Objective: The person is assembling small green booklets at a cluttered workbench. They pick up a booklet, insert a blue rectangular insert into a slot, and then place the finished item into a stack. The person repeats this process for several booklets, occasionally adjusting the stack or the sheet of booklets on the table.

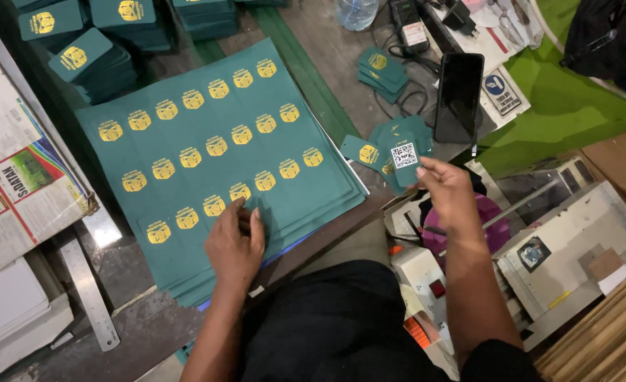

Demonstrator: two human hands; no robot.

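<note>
Left hand (233, 244) flat, fingers apart, on green sheet (214, 155) at nine o'clock. Right hand (446, 185) pinched on one small card (403, 159) over card pile (387, 141), twelve o'clock. Few cards separated; most emblems uncut.

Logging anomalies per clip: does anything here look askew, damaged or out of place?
Nothing looks damaged or spilled. The stack of green sheets lies slightly fanned under the left hand, and cut green cards sit loosely scattered beside the phone, near the right hand.
</note>
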